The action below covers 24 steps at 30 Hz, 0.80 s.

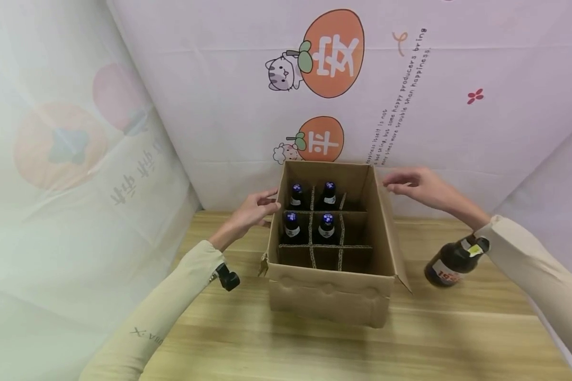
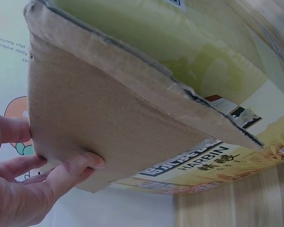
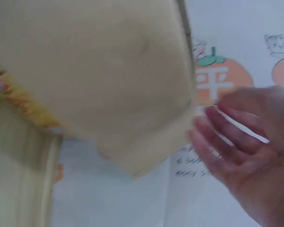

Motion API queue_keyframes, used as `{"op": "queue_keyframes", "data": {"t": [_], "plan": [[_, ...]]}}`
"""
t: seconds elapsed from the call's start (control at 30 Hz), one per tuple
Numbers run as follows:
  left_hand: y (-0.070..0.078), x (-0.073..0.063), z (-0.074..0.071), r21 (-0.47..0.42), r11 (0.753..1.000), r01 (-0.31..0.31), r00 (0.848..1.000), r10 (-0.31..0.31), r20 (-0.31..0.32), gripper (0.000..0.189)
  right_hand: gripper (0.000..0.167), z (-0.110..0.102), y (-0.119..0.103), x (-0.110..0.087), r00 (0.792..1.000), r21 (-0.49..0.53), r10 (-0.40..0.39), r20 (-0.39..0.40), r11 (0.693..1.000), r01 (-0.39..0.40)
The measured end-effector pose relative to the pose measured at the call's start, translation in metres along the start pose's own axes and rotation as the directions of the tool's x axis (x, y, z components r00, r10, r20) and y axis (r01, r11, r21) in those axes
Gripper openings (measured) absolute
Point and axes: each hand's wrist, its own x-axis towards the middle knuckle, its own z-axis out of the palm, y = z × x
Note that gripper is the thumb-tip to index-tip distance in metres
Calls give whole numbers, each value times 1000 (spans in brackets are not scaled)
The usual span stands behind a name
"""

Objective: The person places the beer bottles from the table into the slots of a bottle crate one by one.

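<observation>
An open cardboard box (image 1: 331,293) stands on the table, divided by cardboard partitions. Several dark bottles (image 1: 326,228) with blue caps stand in its left and middle compartments. At the box's left side my left hand (image 1: 250,214) touches the cardboard; the left wrist view shows the thumb (image 2: 80,165) pressed against a folded-down flap (image 2: 99,104), fingertips at its edge. Beside the rear right corner, my right hand (image 1: 421,186) has its fingers loosely bent and holds nothing. In the right wrist view, blurred fingers (image 3: 227,137) are near the right flap (image 3: 146,94).
Right of the box, another dark bottle (image 1: 445,270) with a white label stands on the wooden table (image 1: 229,328), its top partly behind the right sleeve (image 1: 529,264). A printed white cloth (image 1: 229,106) hangs behind the box. A small black device (image 1: 228,278) sits at the left wrist.
</observation>
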Motion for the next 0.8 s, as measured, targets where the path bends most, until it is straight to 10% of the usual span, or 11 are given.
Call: {"op": "queue_keyframes", "data": {"t": [0.53, 0.7, 0.8], "plan": [[-1, -4, -1, 26, 999, -26, 1000, 26, 1, 63, 13, -27, 57, -56, 988, -267, -32, -152, 964, -10], [-2, -2, -2, 31, 999, -21, 1000, 21, 0, 62, 20, -41, 68, -72, 1000, -306, -12, -20, 952, 5], [-3, -2, -2, 28, 999, -20, 1000, 20, -1, 62, 33, -51, 72, -82, 970, -283, 162, 181, 953, -106]]}}
